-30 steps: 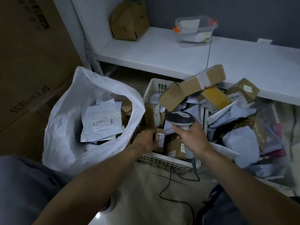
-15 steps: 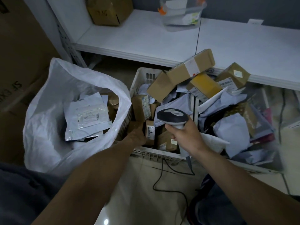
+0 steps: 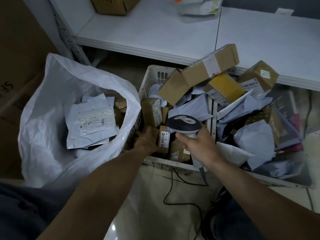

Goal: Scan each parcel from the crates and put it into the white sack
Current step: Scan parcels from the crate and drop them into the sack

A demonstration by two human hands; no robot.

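Observation:
My right hand (image 3: 199,146) grips a corded barcode scanner (image 3: 184,124) over the front of the white crate (image 3: 152,78). My left hand (image 3: 147,139) reaches into that crate's front left corner and holds a small brown box with a label marked "4-3" (image 3: 163,139). More brown boxes (image 3: 204,68) and grey mailer bags (image 3: 192,108) fill the crate. To the left stands the open white sack (image 3: 52,118), with a pale mailer (image 3: 91,120) lying on top inside it.
A second crate (image 3: 285,182) heaped with mailers and boxes sits on the right. A white shelf (image 3: 155,32) runs behind, carrying a cardboard box (image 3: 112,6) and a clear tub (image 3: 199,6). Large cartons (image 3: 20,66) stand at far left. The scanner cable (image 3: 173,196) trails over the floor.
The view has tipped down and closer. My left hand has sunk deeper into the crate's front corner beside the labelled box. My right hand keeps the scanner above it.

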